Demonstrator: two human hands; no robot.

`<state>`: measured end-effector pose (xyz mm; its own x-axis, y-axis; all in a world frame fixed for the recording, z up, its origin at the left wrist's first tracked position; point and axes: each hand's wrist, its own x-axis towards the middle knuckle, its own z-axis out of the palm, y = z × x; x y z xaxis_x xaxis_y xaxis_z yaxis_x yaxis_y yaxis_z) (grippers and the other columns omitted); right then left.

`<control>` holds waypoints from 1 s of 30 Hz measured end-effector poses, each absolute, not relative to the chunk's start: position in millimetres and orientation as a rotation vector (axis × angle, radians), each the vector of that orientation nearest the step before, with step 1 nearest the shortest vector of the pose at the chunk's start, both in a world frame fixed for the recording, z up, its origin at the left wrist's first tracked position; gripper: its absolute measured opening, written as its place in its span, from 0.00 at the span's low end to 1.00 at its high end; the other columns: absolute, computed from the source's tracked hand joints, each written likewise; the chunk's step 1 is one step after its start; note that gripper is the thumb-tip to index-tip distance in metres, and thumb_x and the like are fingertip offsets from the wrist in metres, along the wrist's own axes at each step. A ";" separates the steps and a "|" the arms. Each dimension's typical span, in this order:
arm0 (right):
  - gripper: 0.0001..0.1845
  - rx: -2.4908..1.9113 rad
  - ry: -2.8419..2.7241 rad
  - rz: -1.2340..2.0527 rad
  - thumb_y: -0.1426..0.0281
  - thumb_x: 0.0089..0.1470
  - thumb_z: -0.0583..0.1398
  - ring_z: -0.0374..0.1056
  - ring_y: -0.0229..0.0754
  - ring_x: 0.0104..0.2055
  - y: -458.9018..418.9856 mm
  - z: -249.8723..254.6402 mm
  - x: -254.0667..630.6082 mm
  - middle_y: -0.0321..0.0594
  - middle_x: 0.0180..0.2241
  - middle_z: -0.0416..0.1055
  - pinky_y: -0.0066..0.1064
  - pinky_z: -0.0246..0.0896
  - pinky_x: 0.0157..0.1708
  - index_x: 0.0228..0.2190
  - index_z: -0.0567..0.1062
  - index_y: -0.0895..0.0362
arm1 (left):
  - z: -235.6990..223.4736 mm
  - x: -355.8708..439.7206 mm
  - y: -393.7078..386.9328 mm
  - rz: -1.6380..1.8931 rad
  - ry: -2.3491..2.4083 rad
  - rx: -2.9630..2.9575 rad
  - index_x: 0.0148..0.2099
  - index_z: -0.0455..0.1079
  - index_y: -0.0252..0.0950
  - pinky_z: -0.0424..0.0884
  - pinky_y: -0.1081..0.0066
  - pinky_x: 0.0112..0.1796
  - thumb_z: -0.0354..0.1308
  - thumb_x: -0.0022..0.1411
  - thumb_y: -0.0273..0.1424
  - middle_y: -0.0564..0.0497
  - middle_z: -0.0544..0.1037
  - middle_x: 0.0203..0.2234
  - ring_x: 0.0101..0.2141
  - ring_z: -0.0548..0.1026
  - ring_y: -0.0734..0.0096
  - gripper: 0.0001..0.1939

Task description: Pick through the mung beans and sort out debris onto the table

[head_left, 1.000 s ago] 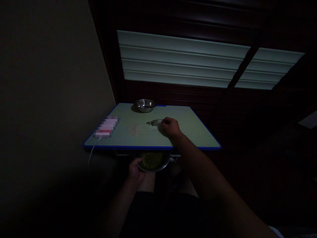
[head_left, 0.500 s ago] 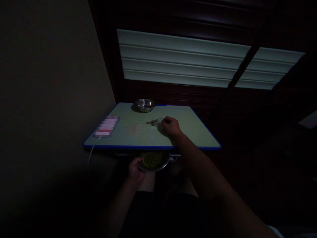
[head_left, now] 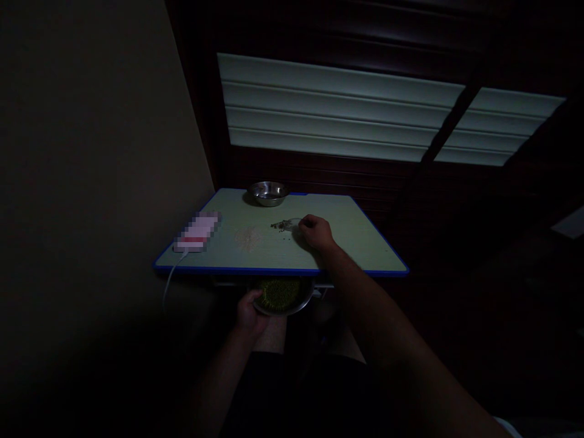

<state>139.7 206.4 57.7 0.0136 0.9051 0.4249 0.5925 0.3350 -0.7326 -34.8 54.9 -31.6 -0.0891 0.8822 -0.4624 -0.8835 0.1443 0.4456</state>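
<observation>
My left hand (head_left: 252, 314) grips the left rim of a metal bowl (head_left: 296, 308), thumb over the edge, just below the table's front edge. Small green beans (head_left: 280, 293), which look like mung beans, lie in that bowl; its far side is hidden under the tabletop. Over the table my right hand (head_left: 314, 231) is closed, fingertips pinched on a small see-through thing (head_left: 295, 222) whose kind is too dim to make out. Dark bits (head_left: 279, 225) lie at its left end, with a few loose specks nearer me. Left of them is a thin patch of pale grains (head_left: 247, 238).
The pale green table (head_left: 365, 243) has a blue edge. A second metal bowl (head_left: 268, 194) stands at its back. On the left lies a blurred-out phone (head_left: 198, 232) with a white cable (head_left: 170, 277). A wall rises at left; dark wood with pale slats (head_left: 337, 109) is behind.
Both hands stay almost where they were. The view has shifted very slightly; the dark bits by my right hand look little changed.
</observation>
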 end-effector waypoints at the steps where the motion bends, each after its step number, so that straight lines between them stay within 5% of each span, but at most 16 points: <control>1: 0.06 -1.364 -1.686 0.424 0.70 0.44 0.58 0.67 0.38 0.30 206.2 58.0 139.7 0.35 0.26 0.75 0.29 0.61 0.35 0.26 0.76 0.55 | -31.1 -34.6 54.9 1.474 0.768 -0.005 0.44 0.78 0.31 0.76 0.53 0.43 0.55 0.46 0.21 0.44 0.83 0.29 0.34 0.81 0.54 0.21; 30: 0.07 -1.231 -1.773 0.529 0.70 0.47 0.61 0.71 0.39 0.33 214.9 49.9 138.8 0.37 0.30 0.78 0.29 0.64 0.37 0.30 0.79 0.57 | -28.3 -34.5 53.8 1.440 0.803 0.008 0.42 0.78 0.30 0.76 0.52 0.45 0.55 0.46 0.22 0.43 0.83 0.29 0.39 0.81 0.52 0.19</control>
